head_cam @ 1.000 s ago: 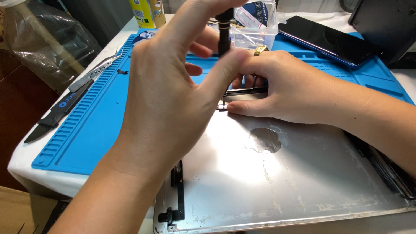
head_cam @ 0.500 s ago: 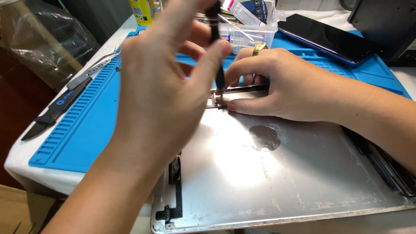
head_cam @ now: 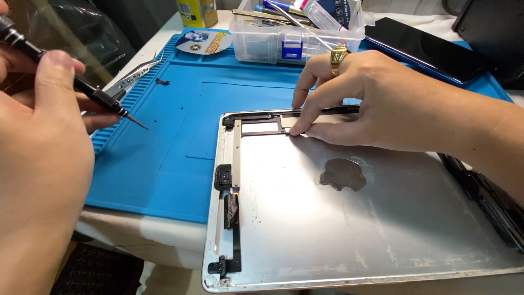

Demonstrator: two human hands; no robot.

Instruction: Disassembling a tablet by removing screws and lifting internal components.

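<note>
Our left hand [head_cam: 38, 164] grips the screwdriver [head_cam: 71, 76] at upper left, off the shell [head_cam: 355, 229]. Our right hand [head_cam: 382, 104] pinches a small part by the black frame [head_cam: 262, 117], so we think work is left.

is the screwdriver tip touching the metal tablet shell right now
No, the screwdriver in the left hand hangs over the blue mat, apart from the shell.

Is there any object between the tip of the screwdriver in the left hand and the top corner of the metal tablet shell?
Nothing visible does. The screwdriver in the left hand hangs over bare blue mat, apart from the tablet shell. The right hand presses the top edge further right.
</note>
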